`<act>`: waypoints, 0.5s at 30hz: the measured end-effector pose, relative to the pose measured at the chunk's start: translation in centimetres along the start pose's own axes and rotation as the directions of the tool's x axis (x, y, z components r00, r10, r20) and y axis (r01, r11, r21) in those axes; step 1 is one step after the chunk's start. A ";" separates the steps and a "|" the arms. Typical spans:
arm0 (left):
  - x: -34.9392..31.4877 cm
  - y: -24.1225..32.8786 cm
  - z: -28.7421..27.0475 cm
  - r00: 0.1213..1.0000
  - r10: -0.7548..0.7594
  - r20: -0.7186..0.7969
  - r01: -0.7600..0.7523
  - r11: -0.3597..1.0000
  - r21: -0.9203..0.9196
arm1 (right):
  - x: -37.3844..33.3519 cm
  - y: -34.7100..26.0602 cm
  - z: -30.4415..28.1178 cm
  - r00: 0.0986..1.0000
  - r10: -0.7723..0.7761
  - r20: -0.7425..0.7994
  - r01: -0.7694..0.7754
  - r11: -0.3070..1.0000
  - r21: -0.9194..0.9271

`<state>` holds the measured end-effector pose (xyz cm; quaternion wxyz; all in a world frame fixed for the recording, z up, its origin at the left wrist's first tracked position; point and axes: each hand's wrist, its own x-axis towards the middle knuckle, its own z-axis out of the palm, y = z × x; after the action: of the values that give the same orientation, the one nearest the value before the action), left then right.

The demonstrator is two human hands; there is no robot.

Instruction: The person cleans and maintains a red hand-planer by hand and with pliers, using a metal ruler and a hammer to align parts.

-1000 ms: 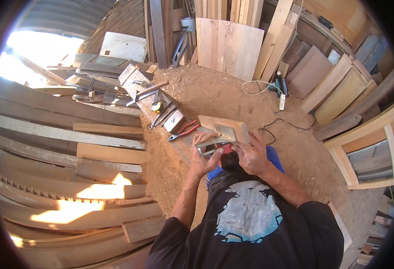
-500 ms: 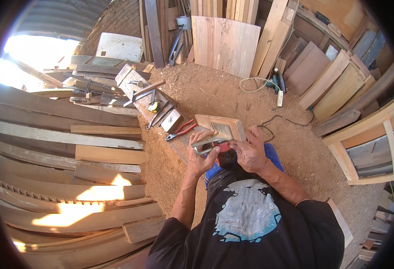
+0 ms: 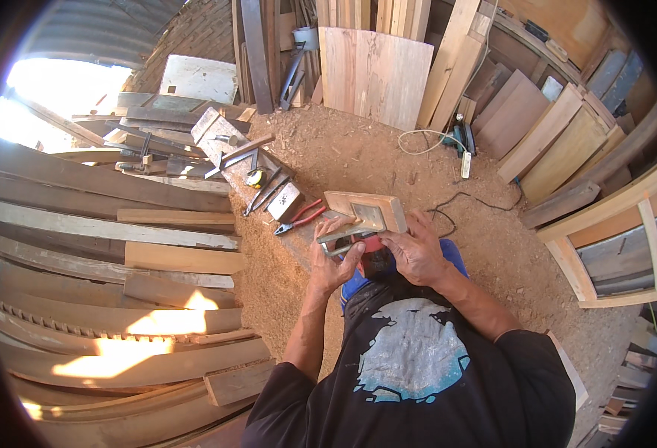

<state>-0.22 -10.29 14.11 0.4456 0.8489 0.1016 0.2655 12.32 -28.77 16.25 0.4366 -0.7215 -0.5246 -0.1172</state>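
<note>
In front of my lap is a small wooden piece (image 3: 392, 205) with a rectangular opening or recess in its face. My right hand (image 3: 420, 255) is closed at its right end, fingers behind and thumb in front. My left hand (image 3: 330, 267) is closed around a bent, greyish metal piece (image 3: 336, 250) that lies along the wood's near lower side. Its exact kind does not show. Something red (image 3: 373, 243) sits between my hands, partly hidden by them. Just beyond my left hand, red-handled pliers (image 3: 301, 217) lie by the plank.
A narrow plank (image 3: 212, 128) carries a square (image 3: 239, 160), a yellow tape measure (image 3: 255, 178) and a pale block (image 3: 284, 201). Boards (image 3: 82, 216) are stacked at left. A green power tool (image 3: 460, 136) with a cord stands on the sawdust floor (image 3: 343, 149). A wooden frame (image 3: 571, 269) is at right.
The wooden piece and both hands have shifted very slightly; the grips look the same.
</note>
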 end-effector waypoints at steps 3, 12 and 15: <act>-0.1 -0.1 -0.2 1.000 -0.005 0.031 0.004 1.000 0.025 | 0.5 -0.3 0.0 1.000 0.006 -0.027 -0.006 1.000 0.012; 0.0 -0.7 0.1 0.999 0.013 -0.033 -0.013 1.000 -0.025 | 1.0 -1.2 0.1 0.996 0.089 -0.013 -0.090 0.994 -0.059; 0.2 -0.8 -0.2 1.000 -0.006 -0.005 0.006 1.000 -0.021 | 0.7 -1.2 -0.5 0.965 0.256 0.048 -0.260 0.931 0.255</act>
<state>-0.04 -9.60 13.60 0.4552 0.8431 0.1023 0.2674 11.77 -28.57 17.59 0.5349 -0.7217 -0.4391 0.0156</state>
